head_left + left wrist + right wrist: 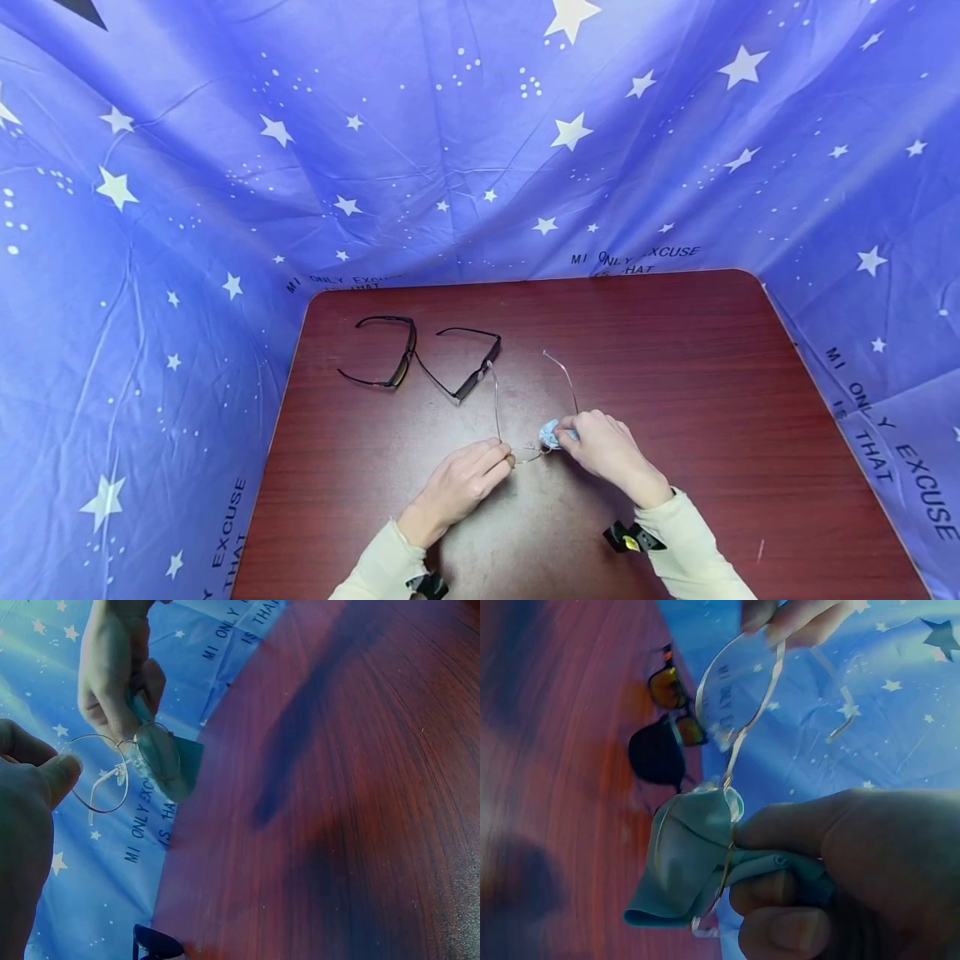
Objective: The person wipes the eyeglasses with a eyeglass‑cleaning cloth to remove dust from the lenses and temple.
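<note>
A pair of thin wire-framed eyeglasses [736,746] with clear round lenses is held up between both hands, its temples spread away from the body in the head view. My left hand [467,481] pinches the outer edge of the left rim between thumb and fingers. With my right hand [609,450] I grip a light blue-green cloth [686,847], folded around the right lens. In the right wrist view the thumb presses the cloth at the rim, and part of it hangs behind the lens.
Two pairs of dark glasses lie on the brown table's left side: black-framed glasses [408,354] and, beside them, dark sunglasses [476,377]. The table [675,350] is enclosed by blue star-printed curtains [450,150] at the back and sides.
</note>
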Available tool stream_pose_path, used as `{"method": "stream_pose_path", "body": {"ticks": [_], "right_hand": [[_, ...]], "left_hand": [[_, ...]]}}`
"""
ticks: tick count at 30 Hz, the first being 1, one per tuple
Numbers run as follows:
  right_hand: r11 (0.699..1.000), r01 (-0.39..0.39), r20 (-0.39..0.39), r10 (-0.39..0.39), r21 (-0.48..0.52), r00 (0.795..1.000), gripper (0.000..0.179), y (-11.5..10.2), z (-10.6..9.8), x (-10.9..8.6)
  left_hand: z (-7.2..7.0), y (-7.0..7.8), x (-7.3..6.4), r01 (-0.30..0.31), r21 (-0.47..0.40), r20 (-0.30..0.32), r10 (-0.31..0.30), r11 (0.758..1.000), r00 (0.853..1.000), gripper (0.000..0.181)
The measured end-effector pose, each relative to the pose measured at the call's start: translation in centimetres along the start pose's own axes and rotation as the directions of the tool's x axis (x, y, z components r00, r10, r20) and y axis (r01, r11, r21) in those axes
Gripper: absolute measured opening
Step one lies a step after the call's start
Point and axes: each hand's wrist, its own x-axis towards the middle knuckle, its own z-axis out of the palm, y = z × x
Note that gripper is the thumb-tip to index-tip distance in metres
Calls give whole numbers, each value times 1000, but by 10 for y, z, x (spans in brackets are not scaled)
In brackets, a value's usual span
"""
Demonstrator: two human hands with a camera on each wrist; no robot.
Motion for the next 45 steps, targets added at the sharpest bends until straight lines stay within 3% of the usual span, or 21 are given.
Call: {"method": "stream_pose_path", "body": {"ticks": [5, 9, 12, 14, 16, 17, 19, 22, 25, 26, 28, 31, 32, 34, 36, 38, 40, 42, 45], "right_hand": [[1000, 13, -56, -12, 26, 998, 13, -4, -4, -3], [993, 53, -222, -30, 102, 975, 14, -2, -2, -3], [974, 146, -371, -74, 172, 926, 14, 2, 2, -3], [956, 215, -451, -105, 199, 886, 14, 3, 5, -3], [935, 282, -514, -137, 216, 847, 15, 4, 8, -3], [923, 314, -541, -151, 223, 827, 17, 4, 10, -3], [896, 375, -589, -174, 239, 789, 21, 4, 13, -4], [849, 455, -654, -185, 270, 734, 26, 2, 18, -6], [805, 519, -726, -170, 288, 666, 30, -2, 22, -8], [793, 535, -745, -163, 291, 647, 31, -3, 23, -9], [777, 559, -776, -153, 288, 612, 31, -5, 27, -10], [769, 571, -792, -145, 287, 593, 31, -6, 34, -9], [772, 568, -793, -144, 284, 592, 31, -7, 36, -9], [774, 565, -794, -139, 286, 592, 30, -8, 42, -8], [774, 566, -796, -139, 284, 590, 30, -9, 46, -7], [770, 571, -799, -138, 286, 586, 31, -11, 51, -6], [766, 577, -804, -137, 284, 578, 33, -14, 55, -5], [766, 578, -812, -131, 281, 569, 36, -16, 59, -3], [766, 579, -823, -121, 279, 556, 40, -19, 68, -1]], "left_hand": [[2, 2, 0, 63, -70, -12, -64, 996, 998, 19], [5, 3, 0, 194, -187, -32, -204, 963, 979, 17], [6, 4, -2, 319, -284, -34, -342, 904, 939, 15], [7, 4, -3, 400, -351, -32, -437, 847, 899, 13], [8, 5, -2, 473, -410, -26, -529, 780, 848, 5], [9, 6, -2, 507, -442, -19, -573, 740, 819, 1], [9, 7, 0, 572, -505, 3, -662, 646, 750, 9], [11, 10, 2, 649, -580, 46, -776, 492, 629, 17], [11, 12, 5, 704, -620, 98, -856, 347, 508, 13], [11, 13, 6, 717, -634, 124, -878, 288, 463, 10], [11, 13, 9, 734, -661, 190, -913, 153, 362, 6], [9, 12, 14, 704, -705, 314, -927, -85, 203, 8], [9, 11, 15, 682, -715, 353, -922, -157, 157, 9], [8, 9, 18, 622, -729, 426, -901, -286, 86, 10], [7, 7, 20, 541, -742, 491, -871, -397, 34, 8], [7, 6, 22, 433, -756, 547, -837, -491, 4, 9], [7, 5, 23, 310, -764, 594, -804, -567, -8, 13], [7, 5, 26, 202, -759, 632, -775, -619, -1, 17], [7, 5, 31, 78, -730, 682, -731, -679, 6, 22]]}}
